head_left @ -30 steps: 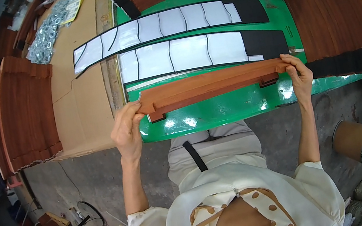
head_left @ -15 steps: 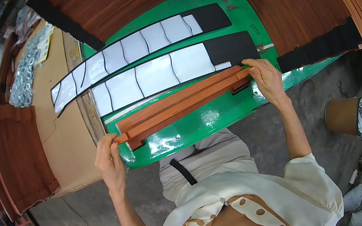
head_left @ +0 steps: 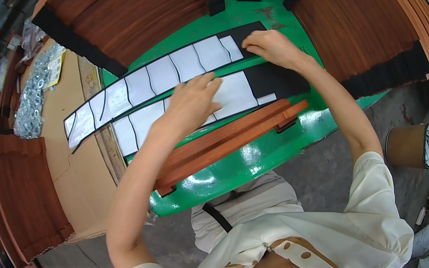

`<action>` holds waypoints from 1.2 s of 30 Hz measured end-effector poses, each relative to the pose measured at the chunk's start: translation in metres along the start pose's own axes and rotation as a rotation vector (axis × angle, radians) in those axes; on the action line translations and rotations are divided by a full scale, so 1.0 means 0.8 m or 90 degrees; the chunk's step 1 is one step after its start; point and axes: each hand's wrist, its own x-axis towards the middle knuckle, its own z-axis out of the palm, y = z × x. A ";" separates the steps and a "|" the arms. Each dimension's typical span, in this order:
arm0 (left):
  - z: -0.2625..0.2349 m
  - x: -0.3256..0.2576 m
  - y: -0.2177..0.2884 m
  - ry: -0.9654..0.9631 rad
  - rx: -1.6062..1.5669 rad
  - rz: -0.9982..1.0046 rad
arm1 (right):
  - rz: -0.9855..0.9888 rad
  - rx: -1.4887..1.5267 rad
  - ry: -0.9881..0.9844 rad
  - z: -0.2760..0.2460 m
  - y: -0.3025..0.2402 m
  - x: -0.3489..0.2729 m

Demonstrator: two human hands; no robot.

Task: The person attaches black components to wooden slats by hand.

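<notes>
Left hand spread, right hand over strip

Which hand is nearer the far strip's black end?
Right. The right hand is at that black end; the left hand is farther left, over the near strip's white panels.

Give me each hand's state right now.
Left hand: open, over the near strip; no held thing visible.
Right hand: fingers curled at the far strip; grip can't be told.

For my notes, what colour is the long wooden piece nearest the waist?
The wooden piece is reddish brown, clearest in the head view.
</notes>
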 end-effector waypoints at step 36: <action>-0.072 -0.022 0.035 0.347 -0.590 -0.214 | -0.256 -0.083 0.326 0.000 -0.176 0.021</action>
